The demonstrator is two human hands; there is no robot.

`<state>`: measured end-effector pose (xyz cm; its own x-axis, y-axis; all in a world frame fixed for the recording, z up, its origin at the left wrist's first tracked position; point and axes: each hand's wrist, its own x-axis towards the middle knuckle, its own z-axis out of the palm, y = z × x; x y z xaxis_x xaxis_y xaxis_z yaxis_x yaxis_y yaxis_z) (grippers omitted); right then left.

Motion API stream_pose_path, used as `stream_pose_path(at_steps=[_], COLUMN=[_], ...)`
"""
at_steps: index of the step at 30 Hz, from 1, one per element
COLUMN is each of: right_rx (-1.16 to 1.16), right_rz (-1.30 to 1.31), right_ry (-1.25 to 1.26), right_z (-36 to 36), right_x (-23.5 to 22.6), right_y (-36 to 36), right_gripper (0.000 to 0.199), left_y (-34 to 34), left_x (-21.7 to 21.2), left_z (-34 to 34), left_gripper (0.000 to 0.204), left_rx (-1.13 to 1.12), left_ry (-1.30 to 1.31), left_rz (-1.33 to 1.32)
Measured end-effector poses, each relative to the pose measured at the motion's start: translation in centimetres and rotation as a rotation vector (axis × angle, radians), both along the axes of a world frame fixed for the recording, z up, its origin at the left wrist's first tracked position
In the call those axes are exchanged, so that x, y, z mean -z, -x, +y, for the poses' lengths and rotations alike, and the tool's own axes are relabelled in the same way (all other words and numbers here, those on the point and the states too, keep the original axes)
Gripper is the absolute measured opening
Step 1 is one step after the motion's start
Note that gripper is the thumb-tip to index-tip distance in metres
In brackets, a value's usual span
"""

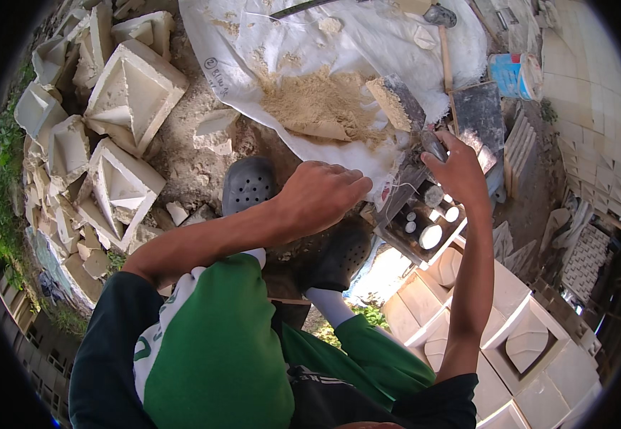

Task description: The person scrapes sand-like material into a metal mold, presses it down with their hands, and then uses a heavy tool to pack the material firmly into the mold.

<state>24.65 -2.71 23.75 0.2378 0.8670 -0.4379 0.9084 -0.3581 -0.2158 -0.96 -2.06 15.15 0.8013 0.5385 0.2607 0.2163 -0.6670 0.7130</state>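
Head view: right fingers (452,143) grip one trowel (412,107); left fingers (352,183) curl near two clogs (250,186), any grip hidden.

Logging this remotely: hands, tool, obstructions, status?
Right hand grips flat grey trowel, beige powder on top. Left hand near crumpled white sheet, grip unclear. Possible obstacle: dark rectangular box near right hand.

Head-worn fisheye view, facing down
It looks from close above the lap (214,343), on the near side of the white sheet (289,43).
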Motion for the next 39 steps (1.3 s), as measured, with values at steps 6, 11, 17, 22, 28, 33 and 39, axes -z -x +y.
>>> stream_pose_path(at_steps=[6,11,17,22,28,33,39], right_rx=[0.04,0.031,-0.013,0.086,-0.229,-0.254,-0.135], right_rz=[0.011,0.018,0.049,0.316,0.302,0.247,0.23], right_ry=[0.044,0.07,0.208,0.431,0.55,0.495,0.472], right_z=[-0.5,-0.4,-0.4,1.2,3.2,6.3,8.4], right_x=[-0.8,-1.2,-0.8,0.0,5.6,7.9,5.6], right_y=[0.3,-0.2,-1.2,-0.4,1.1,1.1,1.3], right_gripper=[0.042,0.042,0.041,0.043,0.045,0.047,0.048], left_y=[-1.2,-1.5,-0.1,1.5,3.4,3.4,3.6], left_x=[-2.6,-3.1,-1.5,1.8,4.7,4.8,6.4], left_z=[1.6,1.0,0.8,-1.2,-3.0,-3.2,-4.6], left_gripper=[0.018,0.013,0.013,0.01,0.007,0.009,0.011], left_rx=[0.002,0.034,0.05,0.095,0.218,0.247,0.325], left_ry=[-0.058,-0.046,0.014,0.016,0.034,0.047,0.017], left_rz=[-0.022,0.008,0.036,0.009,0.02,-0.011,0.054])
